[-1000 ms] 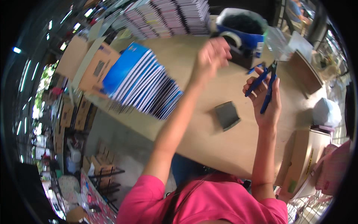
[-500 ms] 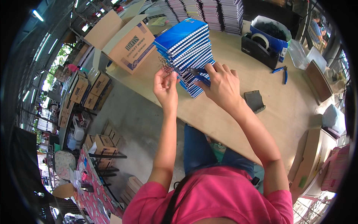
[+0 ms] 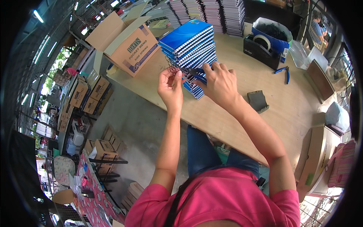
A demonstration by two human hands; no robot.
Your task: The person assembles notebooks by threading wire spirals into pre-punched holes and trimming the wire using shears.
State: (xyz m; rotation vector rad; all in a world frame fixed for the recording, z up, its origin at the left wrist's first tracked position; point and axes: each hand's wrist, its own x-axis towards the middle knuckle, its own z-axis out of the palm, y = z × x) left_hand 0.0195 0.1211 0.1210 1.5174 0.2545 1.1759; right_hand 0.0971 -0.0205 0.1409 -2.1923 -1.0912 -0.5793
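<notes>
Notebook stack (image 3: 191,39) just beyond right grip (image 3: 222,81) and its pliers (image 3: 201,78)

Blue-handled metal pliers (image 3: 200,78): grips partly hidden by right hand (image 3: 221,80); thin dark wires (image 3: 173,69) at left hand (image 3: 170,89): too fine to count; brown cardboard box (image 3: 137,53): interior hidden

One left hand (image 3: 170,85) and one right hand (image 3: 220,81) are being shown. One held pair of pliers (image 3: 200,78) and one loose pair of pliers (image 3: 287,77) are being counted, making two. On the counter (image 3: 291,121), one stack of blue notebooks (image 3: 189,36), one open box (image 3: 136,49), one tape roll (image 3: 267,40), one tape holder (image 3: 261,55) and one dark block (image 3: 258,101) are being seen.
</notes>
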